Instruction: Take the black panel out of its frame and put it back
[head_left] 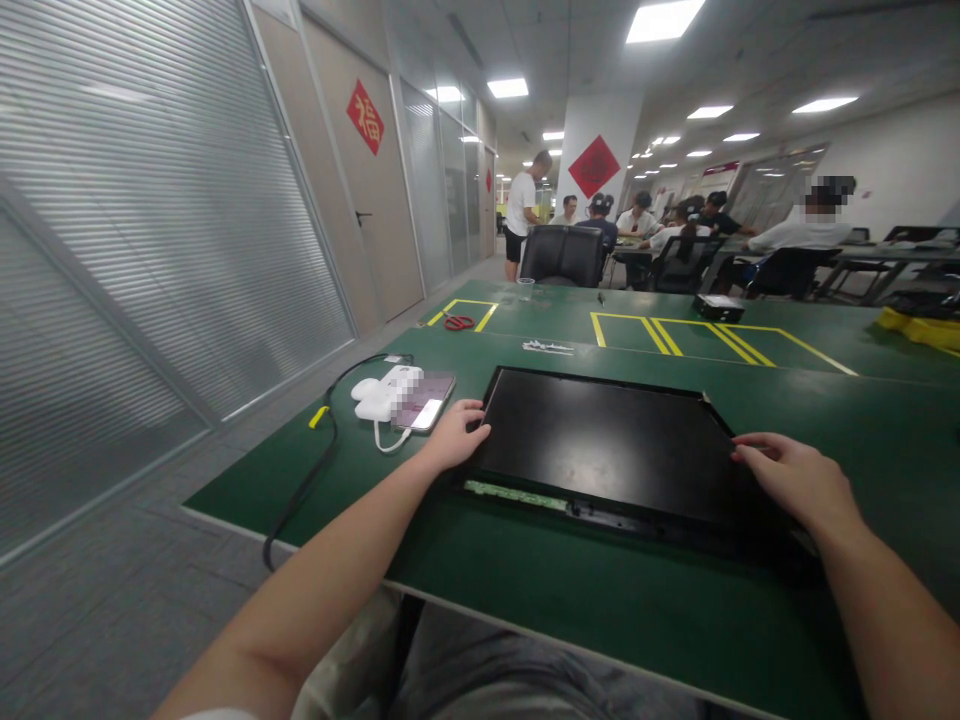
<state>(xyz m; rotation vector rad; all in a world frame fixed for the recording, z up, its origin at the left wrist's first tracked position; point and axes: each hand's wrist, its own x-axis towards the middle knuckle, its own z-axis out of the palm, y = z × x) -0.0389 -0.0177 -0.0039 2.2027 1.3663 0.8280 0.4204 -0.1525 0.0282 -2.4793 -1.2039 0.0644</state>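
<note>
A flat black display panel (600,440) lies in front of me, its glossy face up, within a black frame (645,522). Along the near edge runs a narrow green circuit board (517,495). My left hand (456,436) grips the panel's left edge, thumb on top. At the right edge, my right hand (799,485) pinches the panel between thumb and fingers. The undersides of both grips are hidden.
On the green table (300,500), a phone (426,402) with a white cable and white device (386,392) lies left. Beyond are red scissors (459,322), a plastic cup (526,289) and a black box (718,307). A dark cable (319,470) crosses the left edge. Several people sit farther back.
</note>
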